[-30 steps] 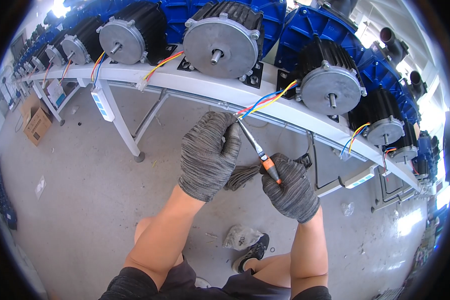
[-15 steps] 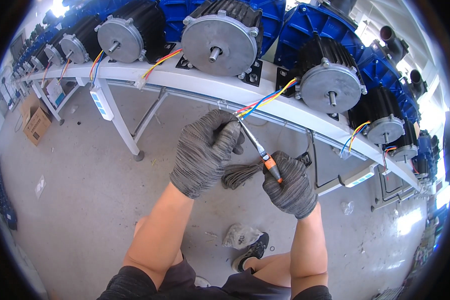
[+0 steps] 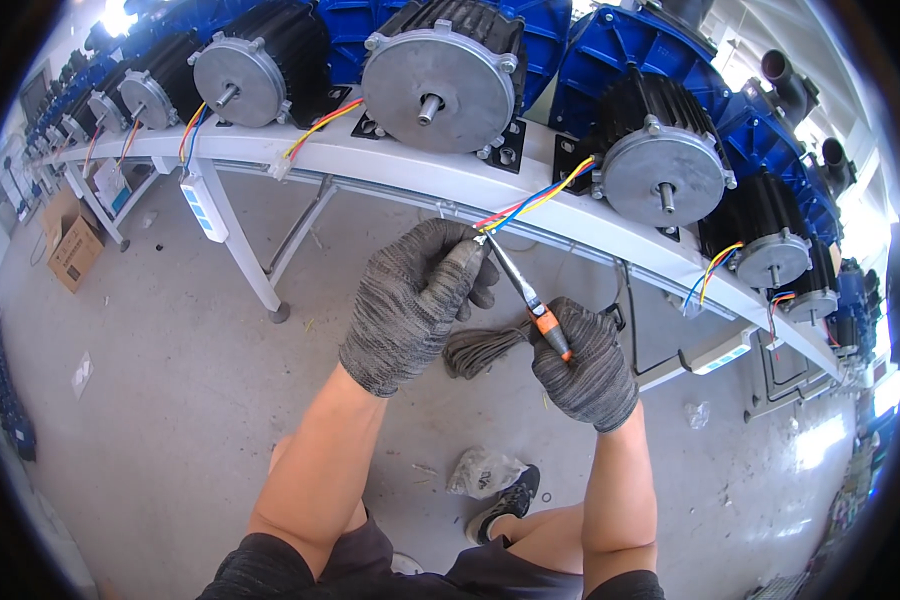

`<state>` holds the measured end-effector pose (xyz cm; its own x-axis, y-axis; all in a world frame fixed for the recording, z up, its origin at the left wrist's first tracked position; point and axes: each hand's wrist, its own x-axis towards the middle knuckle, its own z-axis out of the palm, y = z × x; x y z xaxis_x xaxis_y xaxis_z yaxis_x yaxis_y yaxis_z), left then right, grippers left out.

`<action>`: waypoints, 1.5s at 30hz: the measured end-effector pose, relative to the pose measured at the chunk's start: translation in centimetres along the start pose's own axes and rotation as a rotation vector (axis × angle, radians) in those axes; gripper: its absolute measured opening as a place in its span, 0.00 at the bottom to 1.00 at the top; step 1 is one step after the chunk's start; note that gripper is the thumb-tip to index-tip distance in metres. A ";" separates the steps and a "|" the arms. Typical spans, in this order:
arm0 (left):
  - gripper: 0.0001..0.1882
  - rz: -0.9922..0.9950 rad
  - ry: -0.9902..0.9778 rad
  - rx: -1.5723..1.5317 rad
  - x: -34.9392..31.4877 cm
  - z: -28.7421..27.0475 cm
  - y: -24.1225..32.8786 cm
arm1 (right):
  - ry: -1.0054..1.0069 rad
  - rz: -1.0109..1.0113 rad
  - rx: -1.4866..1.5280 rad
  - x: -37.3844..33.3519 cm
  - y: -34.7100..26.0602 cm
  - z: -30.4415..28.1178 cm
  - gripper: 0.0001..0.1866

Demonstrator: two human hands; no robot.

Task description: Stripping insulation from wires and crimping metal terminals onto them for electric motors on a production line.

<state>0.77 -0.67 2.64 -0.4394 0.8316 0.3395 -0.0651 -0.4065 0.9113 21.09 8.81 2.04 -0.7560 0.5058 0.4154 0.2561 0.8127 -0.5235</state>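
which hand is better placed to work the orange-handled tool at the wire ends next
Likely the right hand: it grips the orange-handled tool, whose metal tip is at the coloured wires near their ends. The left hand seems occupied, its fingers pinched at those ends.

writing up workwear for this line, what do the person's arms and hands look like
The left hand and right hand wear matching close-fitting knit gloves, mottled dark grey with darker streaks, covering the fingers and ending at the wrist. The forearms are bare; black sleeves show near the lower edge. No markings are visible on the gloves.
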 end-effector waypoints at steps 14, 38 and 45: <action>0.10 -0.004 -0.012 0.045 0.0 -0.3 0.4 | -0.014 -0.016 0.040 -0.3 0.2 0.2 0.06; 0.10 0.085 -0.044 0.281 -0.9 -0.4 0.2 | -0.131 0.191 0.388 1.3 -1.5 0.2 0.16; 0.10 0.083 -0.061 0.308 -1.0 -0.8 0.1 | -0.113 0.132 0.216 2.3 -2.5 0.1 0.14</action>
<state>0.48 -1.84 2.25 -0.3769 0.8254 0.4203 0.2468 -0.3478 0.9045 18.63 7.88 4.23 -0.7901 0.5581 0.2534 0.2320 0.6549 -0.7193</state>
